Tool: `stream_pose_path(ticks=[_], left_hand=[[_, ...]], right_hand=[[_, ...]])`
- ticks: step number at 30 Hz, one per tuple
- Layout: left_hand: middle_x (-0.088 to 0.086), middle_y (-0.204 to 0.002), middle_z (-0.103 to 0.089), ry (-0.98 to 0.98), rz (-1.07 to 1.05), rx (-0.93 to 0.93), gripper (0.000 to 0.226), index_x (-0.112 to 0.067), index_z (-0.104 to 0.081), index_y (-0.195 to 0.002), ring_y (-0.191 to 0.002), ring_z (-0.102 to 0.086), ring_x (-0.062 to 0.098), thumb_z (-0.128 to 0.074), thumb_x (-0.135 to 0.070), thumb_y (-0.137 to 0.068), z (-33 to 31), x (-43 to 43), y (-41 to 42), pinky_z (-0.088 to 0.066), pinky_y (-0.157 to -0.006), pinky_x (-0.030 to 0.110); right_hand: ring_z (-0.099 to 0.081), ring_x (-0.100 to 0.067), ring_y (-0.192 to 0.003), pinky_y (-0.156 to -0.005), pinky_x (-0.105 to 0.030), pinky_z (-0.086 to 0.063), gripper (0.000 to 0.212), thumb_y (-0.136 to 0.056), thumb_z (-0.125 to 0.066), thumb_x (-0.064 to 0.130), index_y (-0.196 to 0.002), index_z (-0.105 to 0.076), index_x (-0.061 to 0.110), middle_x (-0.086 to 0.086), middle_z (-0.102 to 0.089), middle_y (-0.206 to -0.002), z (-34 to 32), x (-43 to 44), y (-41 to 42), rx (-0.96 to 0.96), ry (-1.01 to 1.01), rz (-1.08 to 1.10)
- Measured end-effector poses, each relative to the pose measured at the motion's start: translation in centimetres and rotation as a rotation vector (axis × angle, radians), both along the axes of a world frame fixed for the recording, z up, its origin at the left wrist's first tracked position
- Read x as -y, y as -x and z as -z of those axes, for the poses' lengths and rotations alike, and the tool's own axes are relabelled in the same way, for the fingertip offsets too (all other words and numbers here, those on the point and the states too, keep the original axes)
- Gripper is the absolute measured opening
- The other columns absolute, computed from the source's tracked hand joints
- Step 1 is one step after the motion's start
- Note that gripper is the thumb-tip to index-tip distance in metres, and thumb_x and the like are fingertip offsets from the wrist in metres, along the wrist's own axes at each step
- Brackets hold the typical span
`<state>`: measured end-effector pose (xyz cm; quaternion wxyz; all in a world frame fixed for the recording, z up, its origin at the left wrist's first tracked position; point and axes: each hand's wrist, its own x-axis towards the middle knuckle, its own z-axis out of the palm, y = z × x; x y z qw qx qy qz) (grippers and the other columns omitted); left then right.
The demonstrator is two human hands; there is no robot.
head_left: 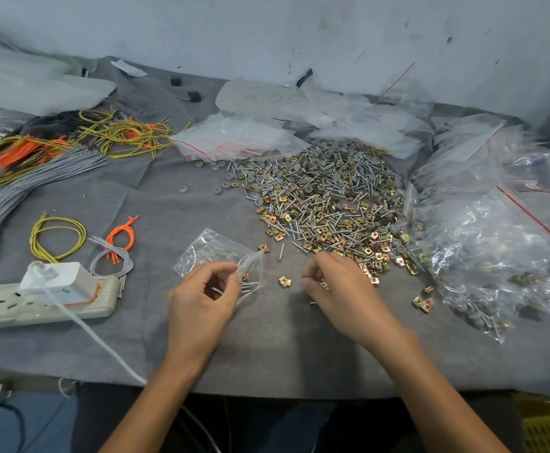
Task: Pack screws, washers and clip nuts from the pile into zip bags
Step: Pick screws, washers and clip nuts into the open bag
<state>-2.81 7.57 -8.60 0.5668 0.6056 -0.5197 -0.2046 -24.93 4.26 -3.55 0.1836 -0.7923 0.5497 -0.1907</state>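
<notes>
A big pile (326,197) of screws, grey washers and brass clip nuts lies on the grey cloth, right of centre. My left hand (201,295) pinches the open mouth of a small zip bag (215,253) that holds a few screws and a clip nut. My right hand (339,286) rests at the pile's near edge with fingers curled over small parts; a clip nut shows under the fingertips, but the grip is blurred. A loose clip nut (285,281) and a single screw (281,252) lie between the hands.
Filled clear bags (496,256) lie heaped at the right. A stack of empty zip bags (234,138) sits behind the pile. Wire bundles (58,237) and a power strip with a charger (41,299) take up the left. The table's front edge is near my forearms.
</notes>
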Motion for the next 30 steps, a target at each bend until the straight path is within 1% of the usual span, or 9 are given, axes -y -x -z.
stream_pose_path(ticks=[3,7,10,14,17,19,23,27,30], left_hand=[[-0.012,-0.082,-0.071,0.008,-0.001,-0.007,0.01,-0.033,-0.073,-0.087,-0.069,-0.066,0.01,-0.071,-0.025,-0.082,-0.2,0.0,0.1,-0.053,-0.065,0.023],[-0.013,-0.083,-0.071,0.006,0.003,0.007,0.011,-0.034,-0.072,-0.089,-0.071,-0.066,0.009,-0.07,-0.026,-0.082,-0.1,-0.1,-0.1,-0.052,-0.066,0.02],[-0.013,-0.084,-0.071,0.007,0.013,0.01,0.011,-0.033,-0.072,-0.09,-0.072,-0.066,0.01,-0.069,-0.028,-0.082,0.0,-0.1,-0.2,-0.054,-0.068,0.025],[-0.013,-0.084,-0.071,0.021,0.0,0.021,0.012,-0.034,-0.072,-0.089,-0.072,-0.067,0.01,-0.07,-0.024,-0.082,-0.1,-0.1,-0.2,-0.052,-0.068,0.019],[-0.012,-0.084,-0.071,0.013,-0.004,0.029,0.021,-0.031,-0.073,-0.09,-0.072,-0.066,0.01,-0.076,-0.012,-0.084,0.0,0.0,-0.1,-0.052,-0.068,0.019],[-0.012,-0.084,-0.071,0.005,-0.004,0.021,0.022,-0.03,-0.073,-0.09,-0.072,-0.067,0.01,-0.076,-0.008,-0.085,0.0,-0.1,-0.1,-0.052,-0.069,0.02],[-0.013,-0.082,-0.071,-0.006,-0.015,-0.005,0.027,-0.032,-0.073,-0.087,-0.069,-0.065,0.01,-0.075,-0.006,-0.084,-0.2,-0.1,0.0,-0.05,-0.066,0.016],[-0.013,-0.081,-0.07,-0.013,-0.013,-0.023,0.028,-0.035,-0.072,-0.086,-0.067,-0.064,0.009,-0.076,-0.007,-0.084,-0.3,-0.1,0.2,-0.051,-0.065,0.02],[-0.013,-0.081,-0.07,-0.004,-0.012,-0.033,0.023,-0.034,-0.073,-0.087,-0.067,-0.064,0.009,-0.075,-0.011,-0.084,-0.3,-0.2,0.2,-0.051,-0.065,0.02]], right_hand=[[-0.058,-0.004,-0.079,-0.07,-0.017,-0.042,0.008,-0.094,-0.067,0.021,-0.091,-0.061,0.024,0.014,-0.063,-0.083,-0.4,-1.0,-2.7,0.308,-0.085,-0.01],[-0.06,-0.006,-0.079,-0.073,-0.019,-0.045,0.005,-0.095,-0.065,0.016,-0.095,-0.064,0.021,0.01,-0.065,-0.087,0.0,-1.1,-6.3,0.401,-0.089,-0.032],[-0.056,-0.01,-0.086,-0.077,-0.028,-0.044,0.006,-0.097,-0.063,0.021,-0.101,-0.064,0.024,0.01,-0.058,-0.094,0.9,-0.8,-7.6,0.274,-0.002,0.0],[-0.053,-0.018,-0.1,-0.076,-0.032,-0.039,0.009,-0.1,-0.057,0.034,-0.104,-0.058,0.025,0.007,-0.058,-0.105,1.8,-0.9,-8.2,0.041,0.115,0.01],[-0.055,-0.02,-0.099,-0.074,-0.033,-0.038,0.016,-0.099,-0.057,0.04,-0.1,-0.061,0.025,0.005,-0.06,-0.104,1.8,-0.8,-8.0,-0.011,0.156,0.018],[-0.057,-0.019,-0.095,-0.076,-0.035,-0.042,0.016,-0.099,-0.057,0.04,-0.102,-0.065,0.027,0.007,-0.06,-0.099,1.4,-0.9,-7.2,0.044,0.165,0.003],[-0.058,-0.012,-0.088,-0.079,-0.035,-0.048,0.006,-0.097,-0.063,0.033,-0.098,-0.068,0.031,0.014,-0.053,-0.093,0.1,0.0,-2.8,0.108,0.068,0.017],[-0.056,-0.015,-0.097,-0.083,-0.038,-0.048,0.006,-0.095,-0.064,0.032,-0.099,-0.068,0.033,0.013,-0.049,-0.097,-1.1,1.5,2.0,-0.177,-0.086,0.014],[-0.056,-0.015,-0.099,-0.081,-0.036,-0.047,0.005,-0.093,-0.063,0.036,-0.097,-0.067,0.035,0.014,-0.047,-0.092,-1.2,1.6,2.9,-0.292,-0.153,-0.014]])
